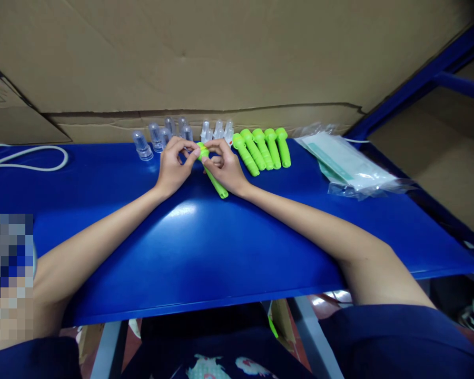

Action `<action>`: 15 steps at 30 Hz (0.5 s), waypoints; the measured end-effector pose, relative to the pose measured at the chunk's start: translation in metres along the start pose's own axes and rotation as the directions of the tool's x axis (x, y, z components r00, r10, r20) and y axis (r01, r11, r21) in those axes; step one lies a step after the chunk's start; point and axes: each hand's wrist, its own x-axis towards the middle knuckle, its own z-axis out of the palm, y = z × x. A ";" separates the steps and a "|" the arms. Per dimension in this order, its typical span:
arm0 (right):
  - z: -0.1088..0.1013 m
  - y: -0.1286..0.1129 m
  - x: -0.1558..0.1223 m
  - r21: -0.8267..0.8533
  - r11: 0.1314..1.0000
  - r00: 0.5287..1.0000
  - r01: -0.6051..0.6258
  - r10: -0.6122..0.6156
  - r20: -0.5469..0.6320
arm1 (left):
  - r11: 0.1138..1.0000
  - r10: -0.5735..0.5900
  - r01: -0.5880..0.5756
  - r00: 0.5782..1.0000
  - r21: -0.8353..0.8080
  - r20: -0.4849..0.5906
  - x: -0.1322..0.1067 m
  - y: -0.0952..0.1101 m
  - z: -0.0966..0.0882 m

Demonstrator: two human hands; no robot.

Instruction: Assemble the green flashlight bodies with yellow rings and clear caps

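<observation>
A lime-green plastic tube with a wider head (218, 183), shaped like a small flashlight body, lies between my hands just above the table. My left hand (174, 164) pinches at its yellowish upper end with thumb and fingertips. Around the same end, my right hand (225, 167) has its thumb and fingers closed on the tube's head. What exactly the fingertips press there is too small to make out. Several similar green tubes (264, 150) lie side by side to the right of my right hand. Behind my hands stand several clear plastic caps (142, 146).
Smaller clear pieces with white bases (218, 130) stand at the back of the blue table (174, 258). Flat packs in clear plastic bags (349, 160) lie at the right. A white cable (43, 167) loops at the left. Cardboard (205, 58) walls the back; a blue frame (418, 84) rises right.
</observation>
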 end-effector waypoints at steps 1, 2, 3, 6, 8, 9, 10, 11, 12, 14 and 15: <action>0.000 0.000 0.000 -0.016 1.000 1.000 0.000 0.000 -0.002 | 1.000 -0.016 0.016 1.000 -0.014 0.019 0.001 -0.003 -0.001; -0.001 0.000 0.000 -0.033 0.999 1.000 0.001 -0.001 -0.001 | 0.999 -0.034 0.035 0.999 -0.032 0.041 0.003 -0.006 -0.001; -0.002 0.000 0.000 -0.050 0.999 1.000 0.002 -0.002 0.003 | 0.997 -0.053 0.056 0.997 -0.052 0.064 0.004 -0.009 -0.002; -0.003 -0.001 0.000 -0.089 0.996 1.000 0.007 -0.006 0.015 | 0.990 -0.103 0.113 0.988 -0.084 0.117 0.006 -0.016 -0.002; -0.003 -0.002 0.001 -0.097 0.995 1.000 0.016 -0.014 0.015 | 0.988 -0.120 0.130 0.986 -0.084 0.118 0.006 -0.018 -0.001; -0.003 -0.002 0.001 -0.097 0.995 1.000 0.020 -0.019 0.015 | 0.988 -0.123 0.132 0.987 -0.082 0.107 0.005 -0.019 0.000; -0.003 -0.002 0.001 -0.094 0.995 1.000 0.023 -0.022 0.016 | 0.988 -0.125 0.133 0.988 -0.081 0.092 0.005 -0.019 0.000; -0.003 -0.001 0.001 -0.088 0.996 1.000 0.025 -0.023 0.019 | 0.988 -0.125 0.131 0.989 -0.080 0.074 0.004 -0.019 0.001; -0.002 0.000 0.001 -0.080 0.996 0.999 0.023 -0.022 0.023 | 0.989 -0.125 0.128 0.991 -0.077 0.052 0.003 -0.019 0.002; -0.002 0.002 0.002 -0.059 0.998 0.999 0.012 -0.010 0.031 | 0.990 -0.125 0.125 0.992 -0.066 0.010 0.002 -0.019 0.003; -0.002 0.004 0.002 -0.045 0.999 0.999 0.003 -0.001 0.034 | 0.991 -0.123 0.123 0.992 -0.059 0.000 0.002 -0.018 0.003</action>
